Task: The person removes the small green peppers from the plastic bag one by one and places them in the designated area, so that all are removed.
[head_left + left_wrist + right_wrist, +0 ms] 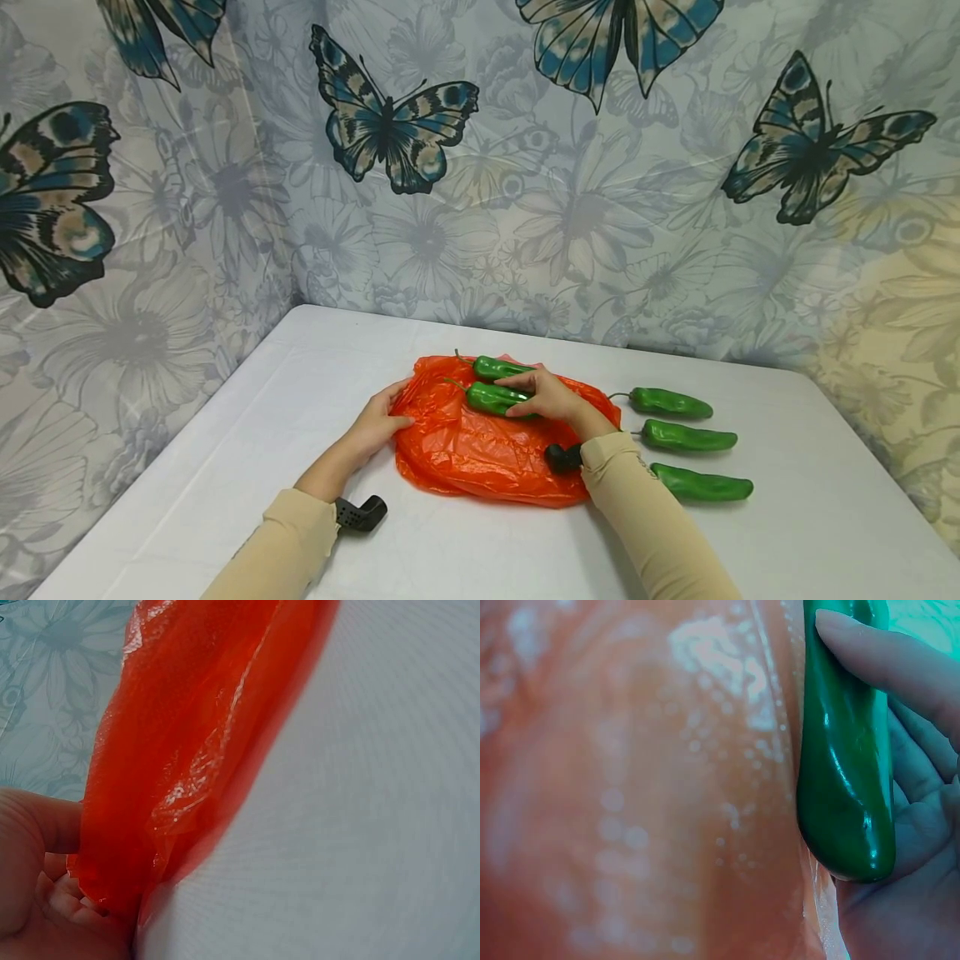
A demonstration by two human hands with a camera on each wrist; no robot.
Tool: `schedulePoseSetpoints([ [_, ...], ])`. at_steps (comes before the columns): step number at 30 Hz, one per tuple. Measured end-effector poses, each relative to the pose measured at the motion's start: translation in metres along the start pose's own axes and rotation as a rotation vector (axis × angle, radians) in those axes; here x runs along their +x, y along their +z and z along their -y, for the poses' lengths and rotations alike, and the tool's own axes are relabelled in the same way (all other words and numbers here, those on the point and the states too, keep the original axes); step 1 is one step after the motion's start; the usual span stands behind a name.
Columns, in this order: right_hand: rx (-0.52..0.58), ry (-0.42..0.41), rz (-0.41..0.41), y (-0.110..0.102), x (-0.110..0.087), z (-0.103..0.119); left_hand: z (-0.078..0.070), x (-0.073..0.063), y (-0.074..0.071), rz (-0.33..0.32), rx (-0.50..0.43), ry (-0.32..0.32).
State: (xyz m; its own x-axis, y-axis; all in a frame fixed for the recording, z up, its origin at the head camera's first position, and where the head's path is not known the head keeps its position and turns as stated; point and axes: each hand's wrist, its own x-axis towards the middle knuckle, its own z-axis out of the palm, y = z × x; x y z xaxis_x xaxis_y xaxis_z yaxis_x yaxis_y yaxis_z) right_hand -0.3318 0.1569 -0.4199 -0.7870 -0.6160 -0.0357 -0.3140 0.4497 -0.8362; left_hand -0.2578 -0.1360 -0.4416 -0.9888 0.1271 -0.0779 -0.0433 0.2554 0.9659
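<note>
Glossy green long pepper with a thin curved stem (486, 398) is at the middle of things: over the crumpled red-orange plastic bag (480, 462), toward its back, stem end pointing left. Right hand (553, 397) grips it, thumb on the near side, fingers on the far side; right wrist view confirms the thumb lying along its skin and the rounded tip near the palm. Can't tell if its underside bears on the bag.

Left hand (378, 423) has the bag's left edge pinched, plastic between thumb and fingers, clear in the left wrist view.

Second green pepper, same long shape (498, 368), lies on the bag just behind the gripped one, roughly parallel, stem also left. Can't tell if the right fingertips touch it.

Three more on the white-covered table (817, 508), right of the bag, in a front-to-back row, apart from each other, stems toward the bag: back green pepper (672, 403), middle green pepper (692, 436), front green pepper (708, 484). Front one's stem end is hidden by the right beige sleeve (648, 521).

Left beige sleeve (281, 542) is at the table's near left. Black wrist-worn device on each arm: left device (366, 513) over white cover, right device (562, 458) over the bag. Grey-blue floral backdrop with butterflies (450, 250) stands behind the table.
</note>
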Motion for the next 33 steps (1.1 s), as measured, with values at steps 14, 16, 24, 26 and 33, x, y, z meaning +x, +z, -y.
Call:
schedulePoseSetpoints([
  [14,0.023,0.008,-0.004,0.001,-0.002,-0.004,-0.002,-0.001,-0.001,0.013,-0.008,-0.004],
  [16,0.032,0.007,-0.009,0.001,-0.003,-0.005,-0.002,-0.001,0.000,0.010,-0.009,-0.006],
  [24,0.050,0.014,-0.011,0.002,-0.003,-0.005,-0.002,0.001,-0.001,0.009,-0.010,0.004],
  [26,0.041,0.012,0.002,0.002,-0.003,-0.003,-0.001,0.001,-0.001,0.010,-0.012,0.003],
  [33,0.050,0.079,0.029,0.003,-0.002,0.007,-0.001,0.000,-0.001,0.007,-0.013,0.005],
])
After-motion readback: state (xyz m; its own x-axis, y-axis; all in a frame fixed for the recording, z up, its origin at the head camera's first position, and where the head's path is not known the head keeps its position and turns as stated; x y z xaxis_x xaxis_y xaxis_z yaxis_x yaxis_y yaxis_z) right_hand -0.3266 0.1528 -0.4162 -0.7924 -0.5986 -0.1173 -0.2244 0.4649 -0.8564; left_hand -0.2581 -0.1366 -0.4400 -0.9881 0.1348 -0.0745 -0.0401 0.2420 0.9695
